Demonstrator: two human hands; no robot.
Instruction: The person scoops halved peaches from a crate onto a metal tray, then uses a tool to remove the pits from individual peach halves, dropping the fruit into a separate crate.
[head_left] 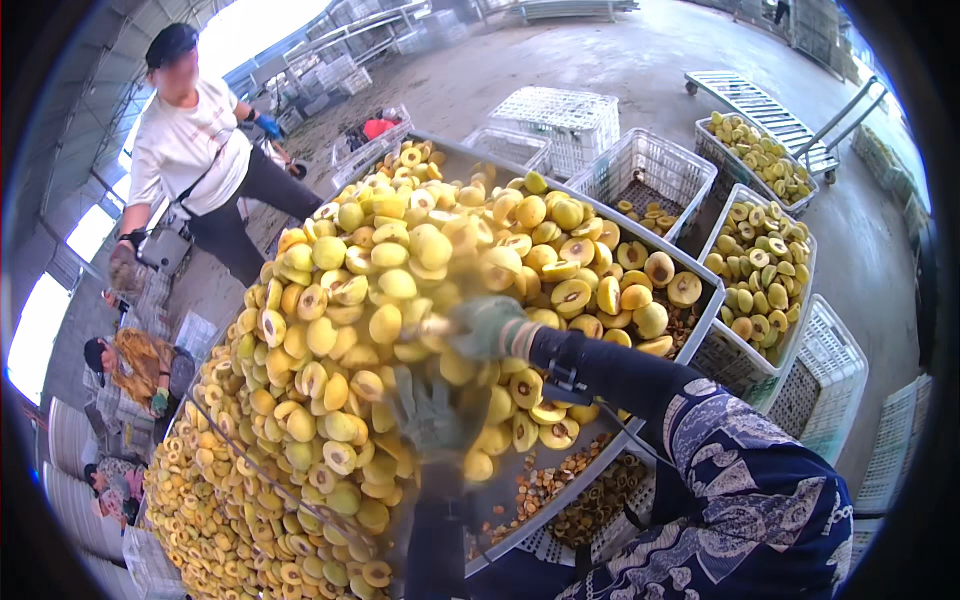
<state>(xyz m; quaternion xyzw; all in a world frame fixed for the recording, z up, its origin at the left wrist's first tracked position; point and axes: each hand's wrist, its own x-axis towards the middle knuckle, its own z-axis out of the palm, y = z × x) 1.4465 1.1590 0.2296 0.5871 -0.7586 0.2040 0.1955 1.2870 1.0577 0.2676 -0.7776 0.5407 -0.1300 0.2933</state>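
A big heap of yellow stone fruit (330, 340), apricots or peaches, covers the metal-edged table (560, 178). Many are halved, with brown pits or hollows showing. My left hand (432, 412), in a grey-green glove, lies over the near part of the heap, fingers spread and a little blurred. Just above it and to the right is my right hand (490, 328), gloved too, with its fingers curled. A pale blurred shape lies at those fingertips; motion hides what it is. Loose brown pits (560, 480) lie on the bare table surface near my body.
White crates (645, 172) line the table's right side; one full of halved fruit (757, 270). Pits fill a crate (600, 500) below the near edge. A wheeled cart (765, 110) stands beyond. One person (195, 150) stands at far left; others (140, 365) are lower left.
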